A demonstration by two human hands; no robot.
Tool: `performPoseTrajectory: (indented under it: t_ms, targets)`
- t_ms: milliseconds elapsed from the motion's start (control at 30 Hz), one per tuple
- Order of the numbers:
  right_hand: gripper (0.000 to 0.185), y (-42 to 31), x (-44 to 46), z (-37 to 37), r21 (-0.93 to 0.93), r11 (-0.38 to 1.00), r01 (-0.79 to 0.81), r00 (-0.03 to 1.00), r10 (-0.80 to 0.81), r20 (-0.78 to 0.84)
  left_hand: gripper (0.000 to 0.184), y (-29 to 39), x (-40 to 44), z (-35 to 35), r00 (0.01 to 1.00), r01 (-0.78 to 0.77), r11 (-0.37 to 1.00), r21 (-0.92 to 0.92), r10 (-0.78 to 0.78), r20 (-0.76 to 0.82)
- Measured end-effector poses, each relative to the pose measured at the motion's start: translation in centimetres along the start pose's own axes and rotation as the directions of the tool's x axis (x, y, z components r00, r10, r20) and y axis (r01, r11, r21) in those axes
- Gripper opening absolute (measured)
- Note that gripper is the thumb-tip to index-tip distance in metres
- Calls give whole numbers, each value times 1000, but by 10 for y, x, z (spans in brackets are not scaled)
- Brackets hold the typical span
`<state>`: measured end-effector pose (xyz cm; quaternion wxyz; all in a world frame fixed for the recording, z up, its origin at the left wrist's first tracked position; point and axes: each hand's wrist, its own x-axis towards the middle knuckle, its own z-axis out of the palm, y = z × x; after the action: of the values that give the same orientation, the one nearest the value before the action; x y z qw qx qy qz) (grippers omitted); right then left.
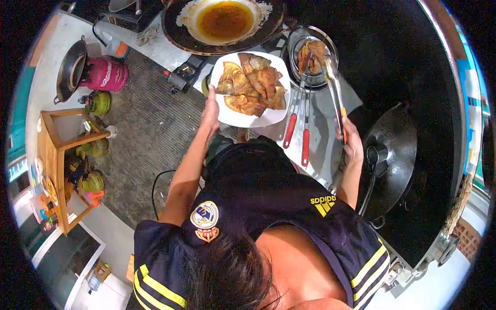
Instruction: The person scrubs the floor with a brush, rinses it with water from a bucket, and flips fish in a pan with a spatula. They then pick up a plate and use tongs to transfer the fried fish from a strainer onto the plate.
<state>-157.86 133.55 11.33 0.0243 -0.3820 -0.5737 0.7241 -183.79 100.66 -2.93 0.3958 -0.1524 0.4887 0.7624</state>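
Observation:
My left hand (211,111) grips the left rim of a white plate (245,120), which carries several browned fried pieces (253,82) that look like fish. In my right hand (350,137) is a pair of metal tongs (335,85), pointing away from me. The tong tips meet a fried piece (311,56) in a round strainer (330,41); whether they pinch it I cannot tell. Two red-handled utensils (306,147) lie just below the strainer, between the plate and my right hand.
A wide pan with brown oil (225,20) stands beyond the plate. To the right, a dark wok (398,155) holds a ladle (376,155). A small burner (186,72) is left of the plate. Farther left are a pink gas cylinder (106,75) and a wooden rack (54,155).

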Motion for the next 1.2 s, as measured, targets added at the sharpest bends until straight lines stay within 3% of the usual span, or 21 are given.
performPoseTrajectory:
  t_ms: [133,167,233,433,567,700,833,900,1000,1067,1133,1200]
  targets:
    - [41,-16,-52,25,-66,998,19,984,-7,177,74,10,-2,35,998,3,1000,0,-3,62]
    - [46,-15,-60,23,-138,990,-24,972,55,226,74,13,-5,43,996,11,1000,-6,-11,89]
    - [45,-15,-72,31,-182,982,-47,970,88,226,74,15,-2,49,982,3,1000,-26,3,190]
    - [47,-25,-80,39,-394,918,-48,982,115,149,74,10,3,52,972,33,999,-23,-27,234]
    - [50,-45,-83,34,-582,810,64,987,35,157,76,8,-1,54,982,55,998,-17,-51,182]
    - [44,-83,-95,37,-638,760,126,985,-18,173,74,9,-4,57,982,92,995,-49,-82,171]
    - [48,-92,-85,11,-586,796,152,987,-148,56,74,14,-18,65,983,48,997,-64,-36,179]
    - [50,-87,-56,-8,-578,815,35,990,-105,-89,74,15,-20,63,986,23,998,-57,-13,168]
    - [52,-34,26,-54,-624,781,6,932,-231,-280,72,19,-31,66,993,-15,1000,-21,18,113]
    - [54,-2,75,-54,-719,694,-28,900,-296,-321,72,20,-27,56,993,-30,999,-44,35,112]
    - [57,77,151,-93,-782,623,-20,789,-471,-396,70,26,-35,59,998,-41,999,-32,43,45]
    - [53,35,129,-36,-764,618,-186,800,-356,-483,69,34,-47,71,997,-73,997,-26,73,27]
